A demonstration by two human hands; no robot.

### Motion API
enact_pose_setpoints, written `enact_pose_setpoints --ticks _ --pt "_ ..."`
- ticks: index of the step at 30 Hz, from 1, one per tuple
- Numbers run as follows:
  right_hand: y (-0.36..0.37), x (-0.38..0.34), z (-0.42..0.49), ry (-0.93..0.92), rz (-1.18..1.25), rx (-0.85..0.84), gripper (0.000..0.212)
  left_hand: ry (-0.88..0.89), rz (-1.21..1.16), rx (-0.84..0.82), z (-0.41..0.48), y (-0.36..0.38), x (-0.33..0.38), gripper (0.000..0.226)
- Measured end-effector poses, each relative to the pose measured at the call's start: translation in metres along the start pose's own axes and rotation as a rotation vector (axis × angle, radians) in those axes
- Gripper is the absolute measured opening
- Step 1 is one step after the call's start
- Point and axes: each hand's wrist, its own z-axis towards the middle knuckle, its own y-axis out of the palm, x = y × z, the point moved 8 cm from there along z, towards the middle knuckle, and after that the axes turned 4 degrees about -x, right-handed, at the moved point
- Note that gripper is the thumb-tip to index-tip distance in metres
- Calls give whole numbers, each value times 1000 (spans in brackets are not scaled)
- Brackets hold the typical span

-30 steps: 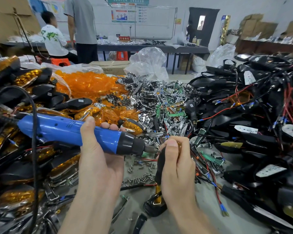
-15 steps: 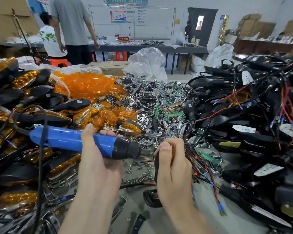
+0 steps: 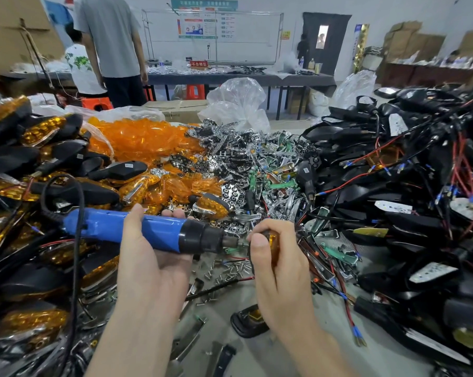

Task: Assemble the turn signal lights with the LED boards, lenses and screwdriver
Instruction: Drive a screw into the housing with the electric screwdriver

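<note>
Workshop bench [image 3: 322,341] heaped with parts: left hand [image 3: 153,259] grips screwdriver [image 3: 159,231], right hand [image 3: 280,265] grips turn signal [image 3: 274,238], apparently mid-screwing; unassembled piles remain.

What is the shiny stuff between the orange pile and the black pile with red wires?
In the head view, a heap of silvery chrome parts with green boards mixed in lies between the orange lenses and the wired black housings.

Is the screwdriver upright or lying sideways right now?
Sideways: left hand holds the blue screwdriver level, bit against the light in the right hand.
</note>
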Motion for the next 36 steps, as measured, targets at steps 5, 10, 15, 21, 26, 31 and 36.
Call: enact_pose_setpoints --ticks 5,10,15,21,26,31,36 --pt "-2 3 1 -5 -7 -7 26 2 19 0 -1 0 0 41" --pt "-5 2 2 -29 26 20 27 -5 29 20 -1 -1 -2 42" --pt "-35 5 2 -40 59 253 20 -2 58 51 9 -6 6 35" --pt "-58 50 1 338 633 478 27 -6 23 22 14 -9 0 40" --pt "-54 79 -4 597 1094 578 49 -137 148 -4 4 -14 -19 46" --pt "-51 79 -4 668 1207 615 44 -218 385 -78 -14 -11 -18 41" --pt "-47 63 -7 693 1185 601 40 130 1436 -436 -51 17 -10 18"
